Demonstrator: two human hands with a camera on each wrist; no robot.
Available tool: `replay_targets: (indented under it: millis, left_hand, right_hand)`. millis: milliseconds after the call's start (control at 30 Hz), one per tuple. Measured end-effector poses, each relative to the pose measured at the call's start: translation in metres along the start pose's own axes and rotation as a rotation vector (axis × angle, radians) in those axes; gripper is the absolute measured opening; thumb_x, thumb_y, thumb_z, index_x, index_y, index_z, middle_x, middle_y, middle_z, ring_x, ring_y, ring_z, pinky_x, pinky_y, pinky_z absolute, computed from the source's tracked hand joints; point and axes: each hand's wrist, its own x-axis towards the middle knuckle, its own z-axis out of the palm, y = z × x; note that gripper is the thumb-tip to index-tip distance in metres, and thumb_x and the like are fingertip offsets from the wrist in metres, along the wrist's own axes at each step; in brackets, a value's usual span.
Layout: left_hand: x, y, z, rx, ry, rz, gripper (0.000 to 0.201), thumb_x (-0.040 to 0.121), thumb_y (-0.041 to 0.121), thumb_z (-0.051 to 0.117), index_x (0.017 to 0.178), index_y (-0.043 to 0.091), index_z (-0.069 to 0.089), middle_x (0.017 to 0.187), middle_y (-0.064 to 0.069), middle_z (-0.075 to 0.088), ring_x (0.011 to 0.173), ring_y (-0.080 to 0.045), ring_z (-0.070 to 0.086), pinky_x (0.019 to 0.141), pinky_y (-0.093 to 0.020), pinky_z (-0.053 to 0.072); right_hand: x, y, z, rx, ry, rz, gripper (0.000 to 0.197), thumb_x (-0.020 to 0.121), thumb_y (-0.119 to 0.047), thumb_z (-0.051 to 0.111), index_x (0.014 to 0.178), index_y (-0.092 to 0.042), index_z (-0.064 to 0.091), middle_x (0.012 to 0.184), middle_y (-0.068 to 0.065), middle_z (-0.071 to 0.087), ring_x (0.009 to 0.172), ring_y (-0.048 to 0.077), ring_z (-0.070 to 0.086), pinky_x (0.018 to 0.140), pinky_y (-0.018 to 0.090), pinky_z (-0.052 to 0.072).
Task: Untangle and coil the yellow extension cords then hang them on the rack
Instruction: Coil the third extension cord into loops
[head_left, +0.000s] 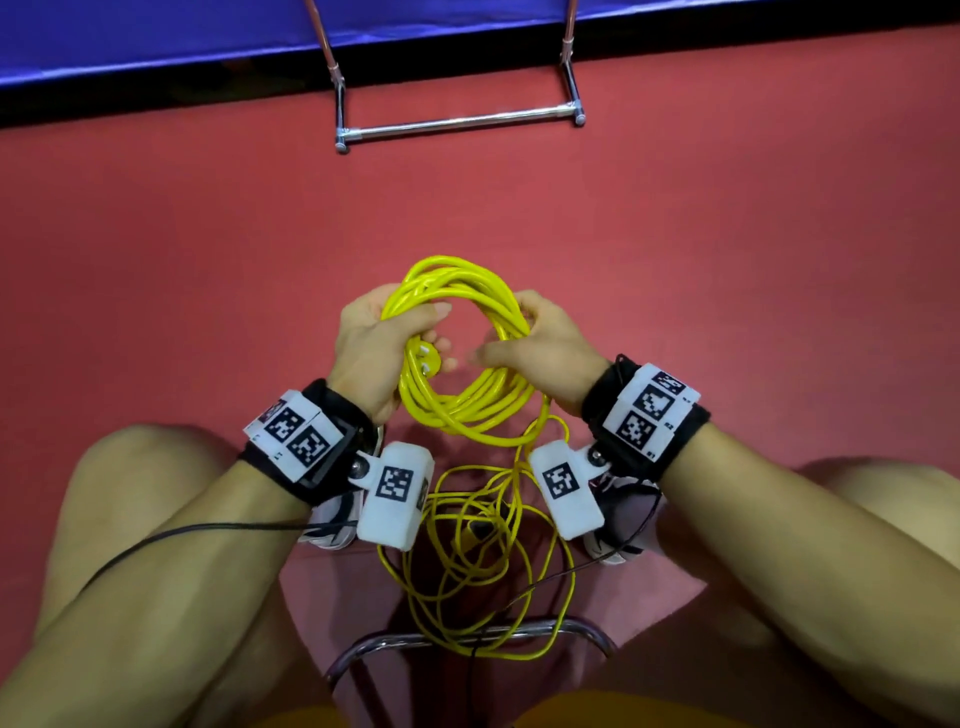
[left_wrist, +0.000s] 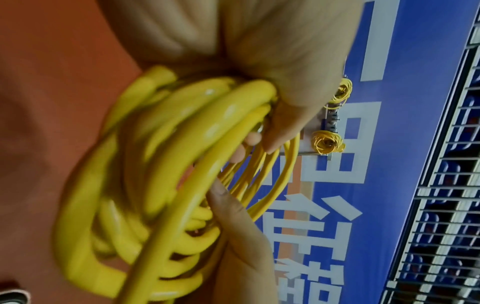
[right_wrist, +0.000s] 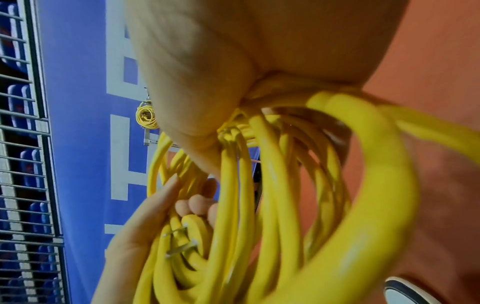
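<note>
A yellow extension cord coil (head_left: 470, 283) is held up in front of me by both hands. My left hand (head_left: 387, 338) grips its left side, with the cord's plug (head_left: 427, 359) and its metal prongs beside the fingers. My right hand (head_left: 537, 338) grips the right side of the loops. From the coil a strand drops to a loose yellow tangle (head_left: 467, 561) on the red floor between my feet. The right wrist view shows the plug (right_wrist: 187, 236) lying against the left fingers. Two coiled cords (left_wrist: 327, 142) hang on the rack against the blue banner.
The rack's chrome base bar (head_left: 457, 122) stands on the red floor ahead, below a blue banner (head_left: 208, 36). A chrome seat frame (head_left: 467, 636) curves under the tangle. My shoes (head_left: 332, 519) flank the loose cord. A thin black cable (head_left: 156, 540) runs from the left wrist.
</note>
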Motion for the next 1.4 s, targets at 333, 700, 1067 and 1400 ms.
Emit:
replay_targets:
  millis: [333, 700, 1067, 1400]
  left_hand:
    - [0.006, -0.012, -0.009, 0.524, -0.028, 0.189, 0.044, 0.07, 0.008, 0.082, 0.106, 0.017, 0.058, 0.083, -0.001, 0.068, 0.067, -0.012, 0.064, 0.069, -0.032, 0.054]
    - [0.008, -0.005, -0.001, 0.451, 0.098, 0.341, 0.035, 0.079, 0.0, 0.077, 0.091, 0.032, 0.068, 0.067, 0.02, 0.068, 0.059, 0.004, 0.057, 0.063, -0.024, 0.049]
    - [-0.002, 0.0, -0.001, -0.046, -0.045, -0.271, 0.004, 0.085, 0.01, 0.067, 0.085, 0.012, 0.064, 0.052, -0.001, 0.046, 0.051, -0.024, 0.062, 0.057, -0.034, 0.059]
    - [-0.006, -0.004, 0.009, -0.004, 0.007, -0.013, 0.021, 0.09, 0.004, 0.064, 0.073, 0.013, 0.055, 0.051, 0.0, 0.038, 0.038, -0.013, 0.043, 0.041, -0.024, 0.044]
  right_hand:
    - [-0.008, 0.004, -0.002, -0.59, 0.105, -0.252, 0.024, 0.076, -0.018, 0.055, 0.098, -0.026, 0.058, 0.081, -0.002, 0.065, 0.092, 0.038, 0.06, 0.072, 0.036, 0.043]
    - [-0.008, 0.005, -0.004, -0.217, 0.179, -0.051, 0.03, 0.067, -0.033, 0.083, 0.073, -0.022, 0.055, 0.057, -0.011, 0.055, 0.055, 0.012, 0.051, 0.057, 0.032, 0.041]
    - [-0.003, -0.007, -0.003, 0.187, 0.095, 0.007, 0.021, 0.077, 0.008, 0.069, 0.077, -0.01, 0.058, 0.053, 0.004, 0.055, 0.04, 0.013, 0.05, 0.042, 0.025, 0.042]
    - [-0.008, -0.008, -0.002, 0.299, 0.137, 0.011, 0.032, 0.068, 0.003, 0.08, 0.085, -0.01, 0.056, 0.061, 0.006, 0.057, 0.047, 0.016, 0.05, 0.047, 0.025, 0.041]
